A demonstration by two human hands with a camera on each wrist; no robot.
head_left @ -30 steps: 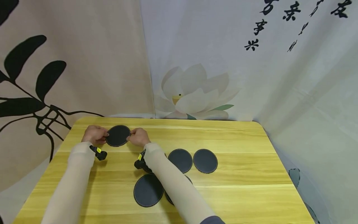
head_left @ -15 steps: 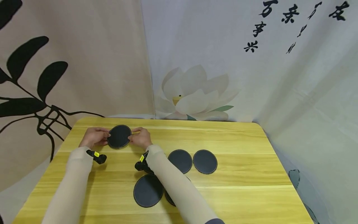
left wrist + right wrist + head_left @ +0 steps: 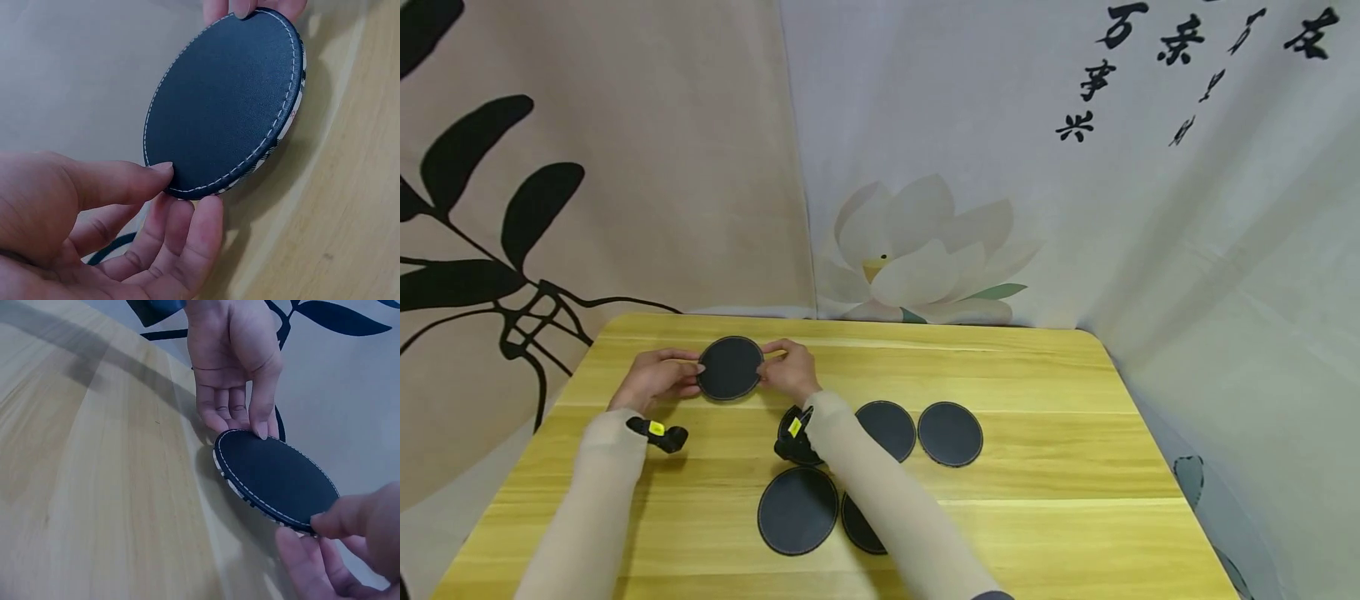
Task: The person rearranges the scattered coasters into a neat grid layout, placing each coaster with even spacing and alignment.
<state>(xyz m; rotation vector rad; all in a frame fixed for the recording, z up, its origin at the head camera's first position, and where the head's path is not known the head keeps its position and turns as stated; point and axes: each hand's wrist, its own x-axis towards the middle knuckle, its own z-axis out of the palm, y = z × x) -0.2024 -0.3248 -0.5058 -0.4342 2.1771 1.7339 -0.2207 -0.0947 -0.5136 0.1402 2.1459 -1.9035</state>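
Note:
Both hands pinch a round black coaster (image 3: 730, 368) with white stitching round its rim. It is held above the wooden table near the back left. My left hand (image 3: 658, 379) grips its left edge, thumb on top and fingers beneath, as the left wrist view shows closely. On the opposite edge, my right hand (image 3: 790, 371) pinches it the same way, its thumb (image 3: 331, 519) on the black face. A patterned underside peeks out along the coaster's edge (image 3: 278, 140) in the left wrist view.
Several more black coasters lie on the table (image 3: 1075, 467): a larger one (image 3: 798, 510) at the front, one (image 3: 951, 433) at the right, one (image 3: 885, 429) beside it. The right forearm (image 3: 887, 492) partly covers others. A printed curtain (image 3: 940, 167) hangs behind the table.
Both hands have moved slightly to the right with the coaster between them. More of the coasters beneath the right wrist and forearm now shows.

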